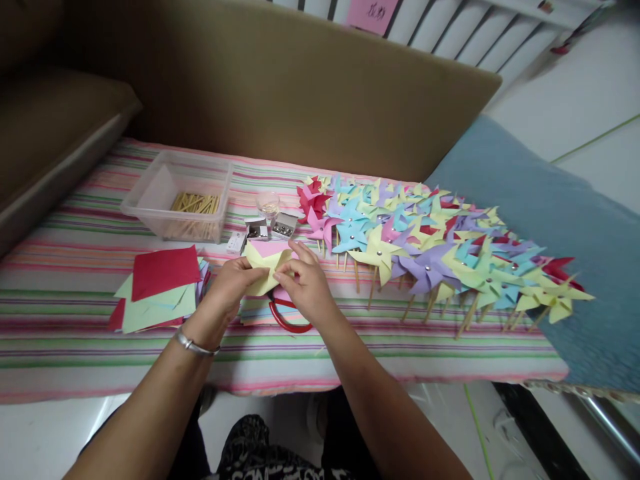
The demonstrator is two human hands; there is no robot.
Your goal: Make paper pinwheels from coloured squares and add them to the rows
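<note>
Both hands are at a yellow sheet of paper (260,283), partly folded, held above the striped cloth. My left hand (233,283) pinches its left side, thumb on top. Fingertips of my right hand (306,280) are closed at the paper's middle; whether a small part sits between them is hidden. Red-handled scissors (290,325) lie just below, their blades covered by paper and hands. Behind the yellow sheet shows a pink piece of paper (269,247). Two small open boxes (283,225) of metal pins stand just beyond the hands.
A clear plastic bin (145,213) holds thin wooden sticks (196,204). Colored paper sheets (165,273) are stacked at left. Many finished pinwheels (430,267) on sticks crowd the right side. A small clear cup (268,203) stands behind the boxes; a brown board (280,93) rises at the back.
</note>
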